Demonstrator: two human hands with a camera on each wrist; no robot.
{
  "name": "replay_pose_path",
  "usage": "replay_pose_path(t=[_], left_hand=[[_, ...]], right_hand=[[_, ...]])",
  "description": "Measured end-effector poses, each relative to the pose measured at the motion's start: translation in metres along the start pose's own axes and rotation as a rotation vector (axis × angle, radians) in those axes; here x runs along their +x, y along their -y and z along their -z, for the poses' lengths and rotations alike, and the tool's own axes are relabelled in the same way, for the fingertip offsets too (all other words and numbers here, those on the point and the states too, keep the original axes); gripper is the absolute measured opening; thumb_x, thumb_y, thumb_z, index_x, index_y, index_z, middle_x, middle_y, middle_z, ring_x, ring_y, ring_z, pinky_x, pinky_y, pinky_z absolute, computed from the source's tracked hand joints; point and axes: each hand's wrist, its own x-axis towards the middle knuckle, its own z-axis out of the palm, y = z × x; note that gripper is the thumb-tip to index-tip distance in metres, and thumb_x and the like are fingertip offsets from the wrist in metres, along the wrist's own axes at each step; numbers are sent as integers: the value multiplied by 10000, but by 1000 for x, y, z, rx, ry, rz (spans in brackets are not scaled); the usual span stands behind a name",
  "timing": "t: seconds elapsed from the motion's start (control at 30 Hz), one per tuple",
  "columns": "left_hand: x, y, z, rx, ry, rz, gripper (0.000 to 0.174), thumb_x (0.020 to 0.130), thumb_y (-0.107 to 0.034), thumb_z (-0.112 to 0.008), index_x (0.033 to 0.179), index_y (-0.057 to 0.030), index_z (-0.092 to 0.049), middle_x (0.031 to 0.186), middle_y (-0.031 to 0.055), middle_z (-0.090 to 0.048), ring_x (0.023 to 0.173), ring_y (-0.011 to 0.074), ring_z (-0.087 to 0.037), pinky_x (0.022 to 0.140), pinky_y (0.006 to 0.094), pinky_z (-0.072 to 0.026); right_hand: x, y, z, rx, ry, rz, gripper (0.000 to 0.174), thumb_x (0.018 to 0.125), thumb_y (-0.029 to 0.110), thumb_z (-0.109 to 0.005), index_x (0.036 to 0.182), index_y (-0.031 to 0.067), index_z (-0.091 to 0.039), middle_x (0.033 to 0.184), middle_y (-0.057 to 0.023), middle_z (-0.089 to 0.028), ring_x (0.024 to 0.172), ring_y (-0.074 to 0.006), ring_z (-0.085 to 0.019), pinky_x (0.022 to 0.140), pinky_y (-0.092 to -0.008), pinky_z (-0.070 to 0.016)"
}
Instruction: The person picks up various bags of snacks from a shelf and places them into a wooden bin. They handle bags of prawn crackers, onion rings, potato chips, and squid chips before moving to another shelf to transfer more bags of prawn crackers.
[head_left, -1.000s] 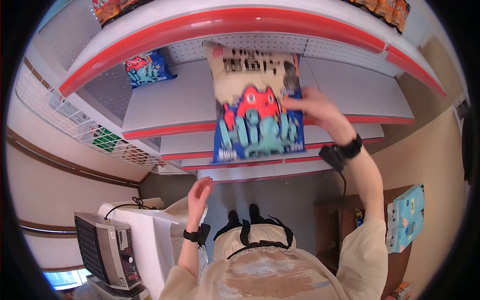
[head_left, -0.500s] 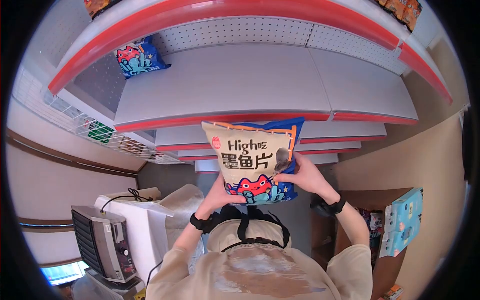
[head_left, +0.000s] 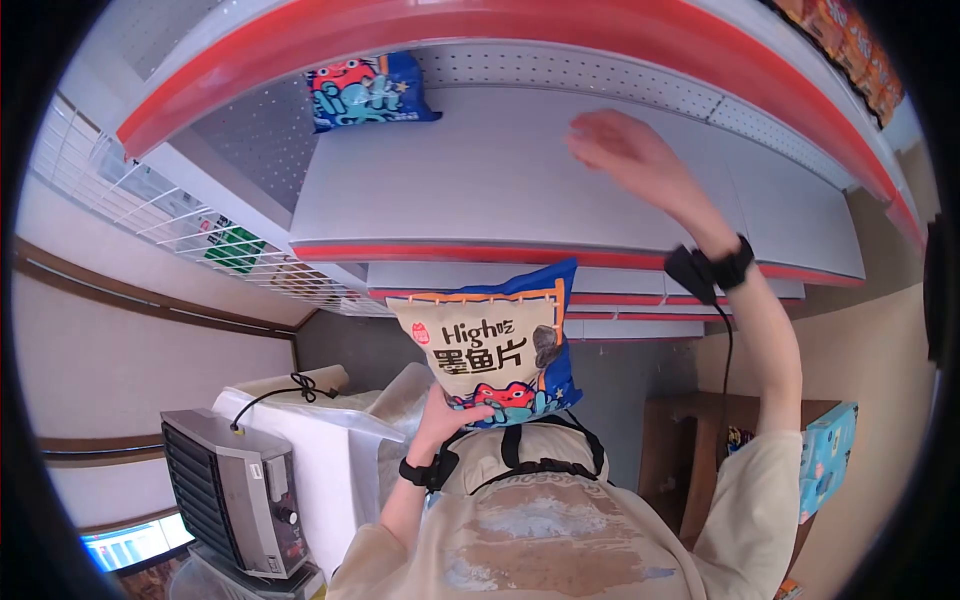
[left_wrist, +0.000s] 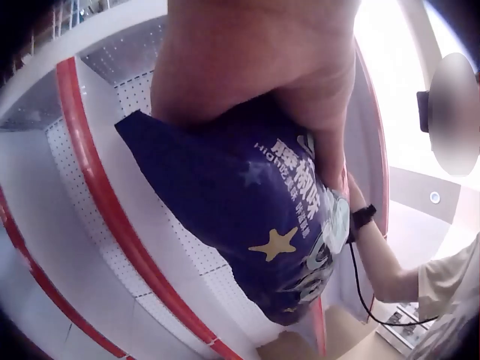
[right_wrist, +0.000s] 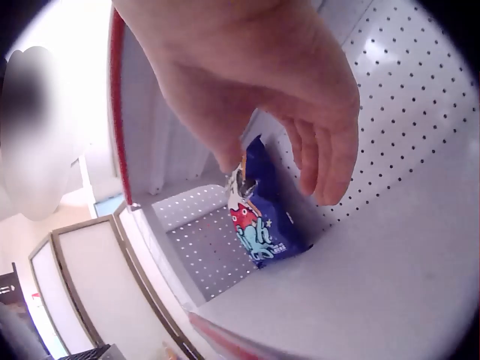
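My left hand [head_left: 438,418] grips a blue and beige snack bag [head_left: 482,345] by its lower left corner, thumb across the printed front. The bag stays upright in front of my waist, its face toward the head camera. In the left wrist view the blue back of this snack bag [left_wrist: 225,199] shows below the hand. My right hand [head_left: 632,158] is raised over the shelf board [head_left: 500,180], holding nothing, its fingers loosely bent. A second snack bag [head_left: 365,95] of the same print stands at the shelf's left end; in the right wrist view it appears beyond my right hand [right_wrist: 270,82].
Red-edged shelves [head_left: 420,252] rise in tiers, with orange packs [head_left: 850,50] above right. A white wire rack [head_left: 150,215] hangs at left. Below it sits a metal appliance [head_left: 235,490] beside a white table. At right is a brown carton [head_left: 690,450] with a light blue box [head_left: 828,462].
One second ago my right hand carried the snack bag by the shelf; then both hands held it at my waist. Now the left alone holds it, while the right has let go and moved up over the shelf.
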Motion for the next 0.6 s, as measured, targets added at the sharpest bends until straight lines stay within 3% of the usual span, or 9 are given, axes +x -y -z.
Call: replay_pose_path(t=[0.03, 0.17, 0.2, 0.27, 0.3, 0.37, 0.5, 0.6], left_hand=[[-2, 4, 7, -28, -20, 8, 624, 610, -50, -823, 1163, 13, -541, 1089, 70, -623, 974, 141, -583, 870, 292, -462], [-6, 0, 31, 11, -57, 19, 619, 600, -38, -825, 1152, 7, -548, 1067, 68, -630, 954, 141, -589, 854, 293, -467], [-4, -4, 35, 16, -48, 17, 619, 600, -38, -825, 1152, 7, -548, 1067, 68, -630, 954, 141, -589, 854, 293, -467], [-10, -13, 38, -7, -88, 14, 622, 586, -34, -831, 1140, 6, -552, 1059, 66, -634, 947, 145, -592, 849, 293, -468], [-10, -14, 42, -11, -77, 20, 630, 572, -31, -836, 1134, 5, -553, 1061, 68, -633, 949, 148, -592, 848, 295, -469], [-10, -13, 48, -20, -64, 38, 633, 570, -33, -838, 1134, 5, -552, 1059, 68, -634, 948, 147, -592, 847, 296, -470], [-13, -11, 53, -24, -48, 70, 640, 565, -44, -843, 1133, 5, -552, 1055, 67, -635, 949, 147, -593, 849, 300, -471], [-14, -10, 59, 61, -24, 79, 630, 570, -45, -843, 1127, 8, -554, 1052, 70, -636, 947, 148, -595, 851, 298, -472]], right_hand=[[23, 2, -11, -39, -25, 34, 504, 866, 346, -628, 1209, -1, -503, 1114, -116, -591, 1021, -171, -572, 861, -276, -460], [106, 9, -57, -122, -121, 152, 776, 765, 594, -630, 1256, 10, -489, 1178, -172, -569, 1125, -272, -545, 921, -326, -433], [119, 22, -62, -123, -131, 149, 776, 765, 594, -630, 1256, 10, -489, 1178, -172, -569, 1125, -272, -545, 921, -326, -433], [136, 49, -73, -205, 39, 32, 809, 760, 649, -586, 1277, 35, -483, 1209, -187, -555, 1154, -306, -525, 943, -350, -416], [150, 46, -82, -203, 36, 24, 809, 760, 649, -586, 1277, 35, -483, 1209, -187, -555, 1154, -306, -525, 943, -350, -416], [183, 28, -103, -13, -105, 293, 898, 624, 676, -696, 1295, 113, -499, 1278, -222, -504, 1216, -350, -457, 952, -373, -398], [222, 12, -127, 76, -181, 488, 912, 600, 660, -726, 1287, 103, -507, 1296, -211, -494, 1241, -356, -430, 997, -384, -347], [226, 12, -131, 144, -52, 405, 894, 587, 592, -776, 1276, 87, -513, 1290, -210, -497, 1234, -338, -441, 999, -377, -346]])
